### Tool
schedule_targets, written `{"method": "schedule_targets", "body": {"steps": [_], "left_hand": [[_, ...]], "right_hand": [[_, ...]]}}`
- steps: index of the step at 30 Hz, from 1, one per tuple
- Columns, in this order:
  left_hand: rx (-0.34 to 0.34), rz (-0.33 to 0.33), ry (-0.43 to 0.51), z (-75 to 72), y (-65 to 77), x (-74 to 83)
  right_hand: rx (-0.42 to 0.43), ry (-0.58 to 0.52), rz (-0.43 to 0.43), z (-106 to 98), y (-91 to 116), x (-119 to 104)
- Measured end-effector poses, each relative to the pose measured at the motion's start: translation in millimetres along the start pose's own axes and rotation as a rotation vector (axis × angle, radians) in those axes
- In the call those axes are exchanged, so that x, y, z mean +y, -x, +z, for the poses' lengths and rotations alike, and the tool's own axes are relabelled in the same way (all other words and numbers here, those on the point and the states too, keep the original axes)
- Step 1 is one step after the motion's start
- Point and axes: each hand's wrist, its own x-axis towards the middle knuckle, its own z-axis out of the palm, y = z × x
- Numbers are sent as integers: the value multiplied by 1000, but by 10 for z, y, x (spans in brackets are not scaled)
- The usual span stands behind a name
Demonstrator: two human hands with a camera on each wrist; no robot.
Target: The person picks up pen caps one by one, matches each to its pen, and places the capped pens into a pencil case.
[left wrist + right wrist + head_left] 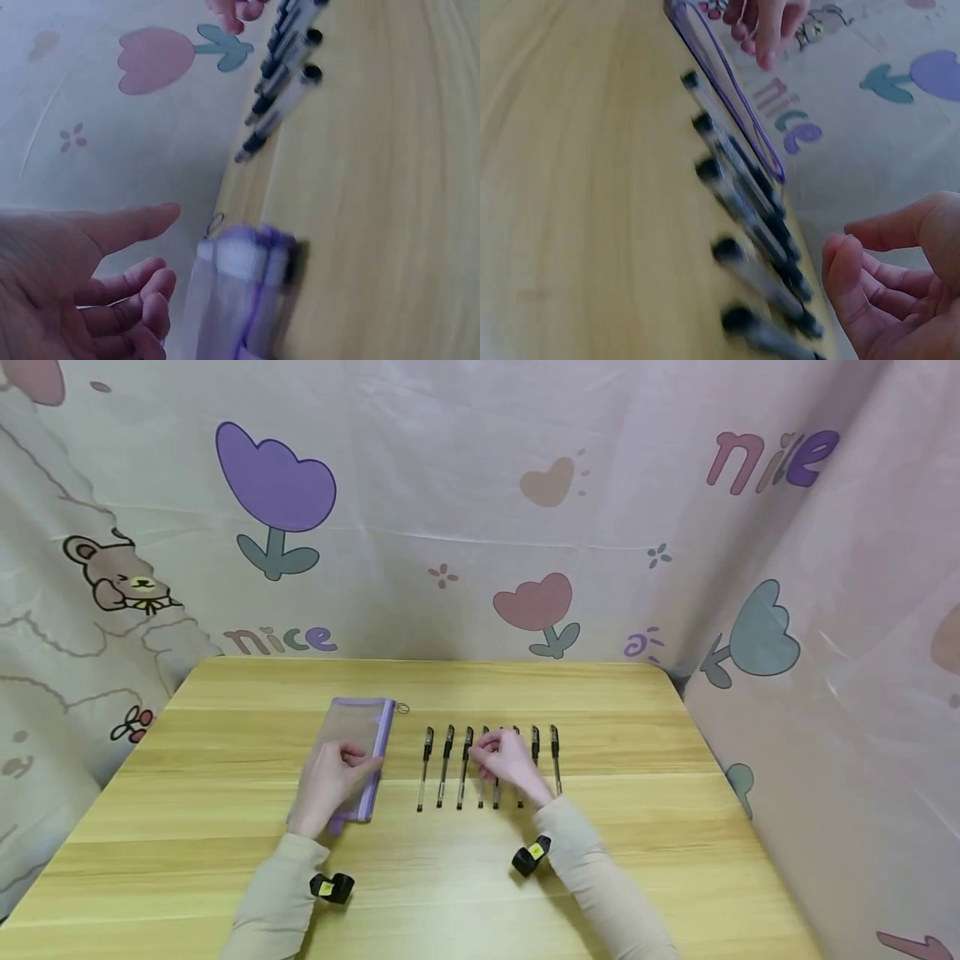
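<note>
A see-through mesh zip pouch with purple edges (354, 720) lies flat on the table, left of a row of pens. My left hand (335, 781) hovers over it, fingers loosely curled and thumb held out, holding nothing. In the left wrist view a gap shows between that thumb and the fingers. Several clear pens with black caps (427, 747) lie side by side, caps pointing away from me. Above the middle of the row is my right hand (512, 763), covering parts of some pens. Its thumb and forefinger (844, 259) come close together with nothing between them.
The pens lie on a light wood-grain table (420, 893). A printed curtain (420, 485) hangs behind the table and along both sides. A small ring (403, 708) sticks out from the pouch's far right corner. Each sleeve carries a black wrist camera (531, 857).
</note>
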Motion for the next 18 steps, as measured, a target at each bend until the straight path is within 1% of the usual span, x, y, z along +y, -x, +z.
{"method": "schedule_targets", "body": {"steps": [3, 8, 10, 14, 15, 18], "left_hand": [[-41, -26, -38, -16, 42, -43], [-138, -79, -28, -9, 131, -60], [-162, -84, -36, -4, 165, -61], [-183, -73, -56, 10, 205, -73], [-175, -60, -56, 15, 211, -81], [-166, -54, -37, 31, 220, -106]], "right_hand": [[-36, 29, -15, 113, 2, -45], [-66, 73, -42, 269, 20, -94], [-72, 87, -56, 313, 28, -105], [-82, 86, -53, 384, 45, -124], [-82, 89, -47, 400, 50, -135], [-72, 114, -55, 451, 67, -177]]}}
